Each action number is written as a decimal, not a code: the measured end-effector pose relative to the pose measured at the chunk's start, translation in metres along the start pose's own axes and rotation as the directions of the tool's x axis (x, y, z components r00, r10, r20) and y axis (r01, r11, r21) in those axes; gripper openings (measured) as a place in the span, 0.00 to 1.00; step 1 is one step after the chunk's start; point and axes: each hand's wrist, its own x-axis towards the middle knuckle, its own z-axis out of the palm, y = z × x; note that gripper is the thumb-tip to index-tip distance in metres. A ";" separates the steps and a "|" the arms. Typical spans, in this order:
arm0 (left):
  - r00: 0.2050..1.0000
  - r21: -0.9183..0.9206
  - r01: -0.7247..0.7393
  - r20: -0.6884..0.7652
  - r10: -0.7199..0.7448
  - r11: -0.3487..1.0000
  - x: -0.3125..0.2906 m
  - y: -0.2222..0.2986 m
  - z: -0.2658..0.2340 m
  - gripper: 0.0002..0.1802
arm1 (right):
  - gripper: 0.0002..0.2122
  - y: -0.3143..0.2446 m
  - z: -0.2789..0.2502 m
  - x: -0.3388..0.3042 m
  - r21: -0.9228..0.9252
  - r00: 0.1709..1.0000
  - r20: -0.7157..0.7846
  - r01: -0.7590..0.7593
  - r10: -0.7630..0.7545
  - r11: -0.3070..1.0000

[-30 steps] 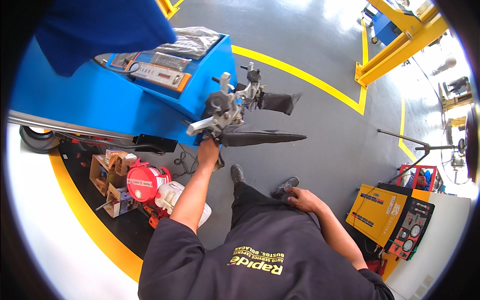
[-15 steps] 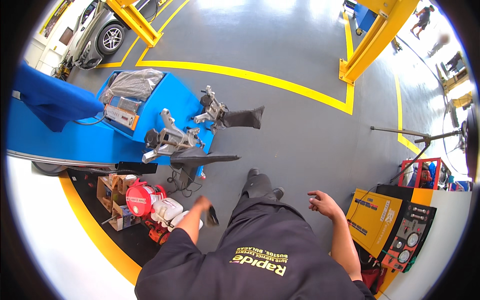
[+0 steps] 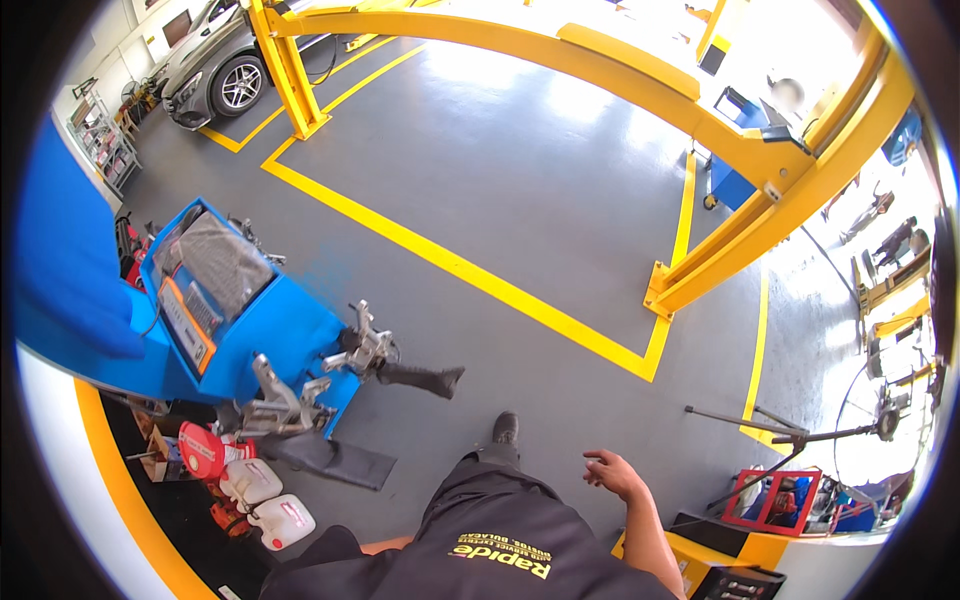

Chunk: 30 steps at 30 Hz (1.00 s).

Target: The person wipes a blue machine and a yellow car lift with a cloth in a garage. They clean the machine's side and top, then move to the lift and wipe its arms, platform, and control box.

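Left hand had moved out of sight since the earlier frame, grasp not determinable | Head view: right hand (image 3: 614,475) hung released, fingers loosely spread | Metal clamps (image 3: 368,350) with black flaps (image 3: 335,462) projected from blue cabinet (image 3: 270,345), well left of right hand

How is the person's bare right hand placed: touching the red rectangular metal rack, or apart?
Apart. The head view shows grey floor between the right hand and the rack.
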 end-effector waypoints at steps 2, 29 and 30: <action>1.000 -0.062 -0.021 -0.021 0.020 0.998 0.009 0.052 -0.010 0.20 | 0.18 0.005 -0.045 0.015 0.049 0.997 -0.053 -0.057 0.059 0.997; 0.579 -0.676 -0.717 -0.714 0.394 -0.171 -0.085 0.748 -0.305 0.29 | 0.30 -0.619 -0.130 0.382 0.034 0.609 0.605 0.623 -0.512 0.781; 0.612 -0.776 -0.624 -0.558 0.561 -0.092 -0.080 0.751 -0.329 0.34 | 0.31 -0.644 -0.107 0.394 0.050 0.474 0.625 0.768 -0.620 0.638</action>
